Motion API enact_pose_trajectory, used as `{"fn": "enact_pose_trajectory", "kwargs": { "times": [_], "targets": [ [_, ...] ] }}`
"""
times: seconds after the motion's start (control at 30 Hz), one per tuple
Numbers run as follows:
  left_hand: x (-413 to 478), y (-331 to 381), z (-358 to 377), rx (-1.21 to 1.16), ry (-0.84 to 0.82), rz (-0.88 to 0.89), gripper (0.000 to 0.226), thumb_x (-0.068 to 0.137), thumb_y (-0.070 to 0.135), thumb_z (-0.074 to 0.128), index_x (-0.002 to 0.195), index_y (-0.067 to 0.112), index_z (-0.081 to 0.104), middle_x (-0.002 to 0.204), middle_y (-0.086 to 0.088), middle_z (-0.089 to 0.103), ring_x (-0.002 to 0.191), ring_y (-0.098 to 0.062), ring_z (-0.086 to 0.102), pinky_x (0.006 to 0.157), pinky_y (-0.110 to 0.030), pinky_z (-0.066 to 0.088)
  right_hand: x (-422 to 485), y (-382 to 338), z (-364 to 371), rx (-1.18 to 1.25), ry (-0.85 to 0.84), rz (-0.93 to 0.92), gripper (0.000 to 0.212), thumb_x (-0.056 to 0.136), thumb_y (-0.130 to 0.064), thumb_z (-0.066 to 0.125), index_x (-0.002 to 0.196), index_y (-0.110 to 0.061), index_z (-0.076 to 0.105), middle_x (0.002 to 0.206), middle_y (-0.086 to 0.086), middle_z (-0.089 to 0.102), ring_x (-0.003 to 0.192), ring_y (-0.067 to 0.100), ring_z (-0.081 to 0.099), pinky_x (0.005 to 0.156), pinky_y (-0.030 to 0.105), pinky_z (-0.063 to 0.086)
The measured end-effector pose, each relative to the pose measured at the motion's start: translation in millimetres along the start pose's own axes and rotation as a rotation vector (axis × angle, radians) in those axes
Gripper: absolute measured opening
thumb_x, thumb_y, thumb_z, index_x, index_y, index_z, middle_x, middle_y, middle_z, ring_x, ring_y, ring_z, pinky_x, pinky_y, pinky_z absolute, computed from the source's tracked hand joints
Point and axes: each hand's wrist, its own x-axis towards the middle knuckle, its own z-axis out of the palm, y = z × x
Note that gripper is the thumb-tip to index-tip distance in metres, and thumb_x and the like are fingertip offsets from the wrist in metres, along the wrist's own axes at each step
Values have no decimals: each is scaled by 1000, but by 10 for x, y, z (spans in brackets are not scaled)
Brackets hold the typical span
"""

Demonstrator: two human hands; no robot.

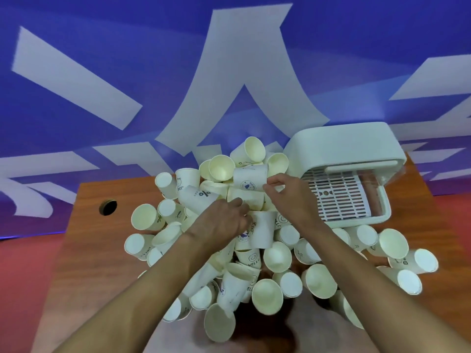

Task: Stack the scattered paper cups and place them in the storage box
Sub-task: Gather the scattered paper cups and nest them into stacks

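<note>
Lying heaped: white, printed paper cups (277,256).

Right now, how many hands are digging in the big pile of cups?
2. The left hand grips one cup mid-pile; the right hand pinches a second cup farther back, beside the storage box. None seem hidden.

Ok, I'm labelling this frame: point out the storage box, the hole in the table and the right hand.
storage box (341,141), head view, on its white top.
hole in the table (108,207), head view, its dark centre.
right hand (290,197), head view, back of the hand.
</note>
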Motion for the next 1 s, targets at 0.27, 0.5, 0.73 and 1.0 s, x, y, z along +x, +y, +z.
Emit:
{"fn": "enact_pose_trajectory", "kwargs": {
  "times": [0.27, 0.5, 0.73, 1.0],
  "targets": [
    [-72, -123, -121, 4, 131, -19, 24, 57, 4, 75, 70, 17, 61, 69, 0, 52, 65, -20, 50, 45, -29, 30, 5, -5, 52, 98, -24, 6, 18, 85, -53, 61, 92, -38, 67, 84, -19, 71, 76, 5, 68, 73, 36, 56],
    [-144, -14, -227, -130, 331, -184, 26, 59, -3, 72, 71, 14, 58, 67, -3, 51, 63, -24, 49, 45, -30, 33, -361, 73, -382, 363, 135, -43, 5, 89, -37, 68, 92, -34, 70, 78, -15, 71, 78, 2, 67, 74, 36, 56],
    [-93, 371, -365, -195, 418, -346, 26, 64, -3, 73, 74, 16, 59, 70, 0, 52, 65, -22, 46, 48, -30, 31, -1075, 763, -865, 374, 241, -91, 6, 91, -25, 69, 97, -28, 70, 88, -18, 70, 88, 2, 66, 71, 27, 55],
    [342, 1383, -743, -311, 467, -323, 21, 64, 3, 75, 72, 16, 61, 67, 0, 53, 60, -23, 47, 45, -30, 30, -1517, 1666, -1372, 215, 251, -137, 12, 89, -21, 72, 100, -26, 71, 91, -16, 68, 78, 9, 65, 66, 28, 53]
  ]
}}
